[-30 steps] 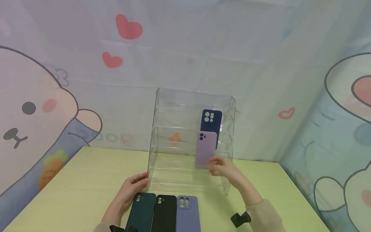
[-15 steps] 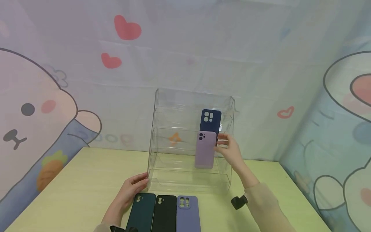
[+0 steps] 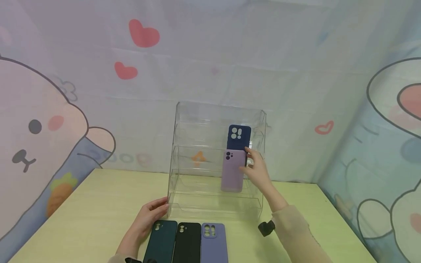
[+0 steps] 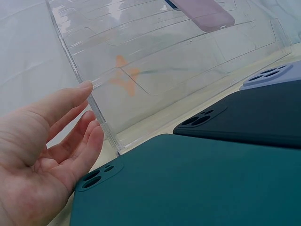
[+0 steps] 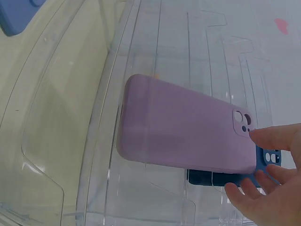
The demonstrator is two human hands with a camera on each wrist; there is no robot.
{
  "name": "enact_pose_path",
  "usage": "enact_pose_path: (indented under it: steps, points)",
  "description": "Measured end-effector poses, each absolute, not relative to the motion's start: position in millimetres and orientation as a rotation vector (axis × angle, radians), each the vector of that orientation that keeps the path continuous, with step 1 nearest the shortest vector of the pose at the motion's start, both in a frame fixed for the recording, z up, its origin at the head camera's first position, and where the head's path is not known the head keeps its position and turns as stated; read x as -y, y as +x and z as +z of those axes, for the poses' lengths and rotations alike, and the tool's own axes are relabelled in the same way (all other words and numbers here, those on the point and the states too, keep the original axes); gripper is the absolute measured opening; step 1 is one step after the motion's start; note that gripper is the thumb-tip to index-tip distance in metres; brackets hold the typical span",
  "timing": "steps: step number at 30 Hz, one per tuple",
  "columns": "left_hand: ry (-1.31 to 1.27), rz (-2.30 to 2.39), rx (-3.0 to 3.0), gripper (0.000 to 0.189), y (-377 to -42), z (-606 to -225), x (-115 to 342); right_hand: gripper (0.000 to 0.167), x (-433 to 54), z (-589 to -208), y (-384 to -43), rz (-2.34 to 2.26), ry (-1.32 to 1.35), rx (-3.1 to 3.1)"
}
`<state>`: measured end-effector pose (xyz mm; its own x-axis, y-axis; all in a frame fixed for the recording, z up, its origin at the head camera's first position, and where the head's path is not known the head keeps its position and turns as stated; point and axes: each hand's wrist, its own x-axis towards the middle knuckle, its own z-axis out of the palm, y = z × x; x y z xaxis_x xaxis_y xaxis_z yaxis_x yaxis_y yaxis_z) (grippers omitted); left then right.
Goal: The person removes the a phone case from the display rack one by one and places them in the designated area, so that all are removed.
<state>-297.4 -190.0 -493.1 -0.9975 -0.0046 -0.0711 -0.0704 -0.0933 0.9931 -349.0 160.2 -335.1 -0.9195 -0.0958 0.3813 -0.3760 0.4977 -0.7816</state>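
Against the left edge of a clear acrylic tiered rack (image 3: 204,202), my left hand (image 3: 149,213) rests its thumb and fingertips, fingers loosely bent. A light purple phone case (image 3: 231,179) stands upright on a low tier at the rack's right side. My right hand (image 3: 258,170) is at that case's upper right edge, thumb and fingers spread apart. In the right wrist view the thumb tip overlaps its camera cut-outs, and the other fingertips lie along its side. Behind and above stands a dark blue phone case (image 3: 240,137), its lower part hidden.
On the yellow table (image 3: 128,188), in front of the rack, lie a dark teal case (image 3: 161,241), a black case (image 3: 187,243) and a lavender case (image 3: 213,244) side by side. A printed cloth backdrop (image 3: 210,54) hangs behind the rack.
My right hand has moved up from the light purple case's lower right corner to its upper right edge. My left hand and the rack have stayed in place.
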Motion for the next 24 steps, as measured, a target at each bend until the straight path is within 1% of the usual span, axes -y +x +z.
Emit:
enact_pose_path:
  steps: [16, 24]
  points:
    - [-0.083, 2.282, -2.098, 0.050, -297, -493, 190, 0.071, -154, -337, -360, 1.235, 0.321, 2.518]
    - [-0.082, 2.292, -2.090, 0.049, -296, -492, 190, 0.063, -153, -339, -360, 1.317, 0.322, 2.445]
